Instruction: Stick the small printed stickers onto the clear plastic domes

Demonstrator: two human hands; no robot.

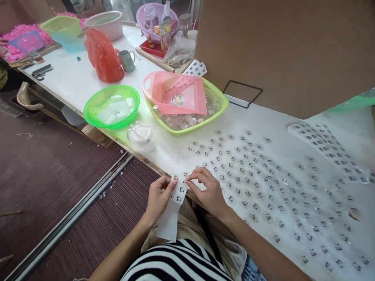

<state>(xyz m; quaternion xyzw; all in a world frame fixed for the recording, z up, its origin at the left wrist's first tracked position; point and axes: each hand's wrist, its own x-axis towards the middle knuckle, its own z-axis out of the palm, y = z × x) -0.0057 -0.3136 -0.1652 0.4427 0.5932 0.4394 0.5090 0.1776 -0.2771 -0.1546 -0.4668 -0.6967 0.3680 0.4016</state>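
My left hand pinches a white sticker strip between thumb and fingers, just off the table's front edge. Small black-and-white panda-like pictures are printed on it, and its blank lower end hangs over my lap. With thumb and forefinger together, my right hand grips the strip's right edge; whether a single sticker is lifted there I cannot tell. On the white table to the right lie rows of small clear round pieces, many bearing the same picture.
A green bowl holds white pieces. Behind my hands, a pink scoop rests in a yellow-green basket of clear pieces. More sticker sheets lie at right, below a large cardboard box. A red bag and mug stand farther back.
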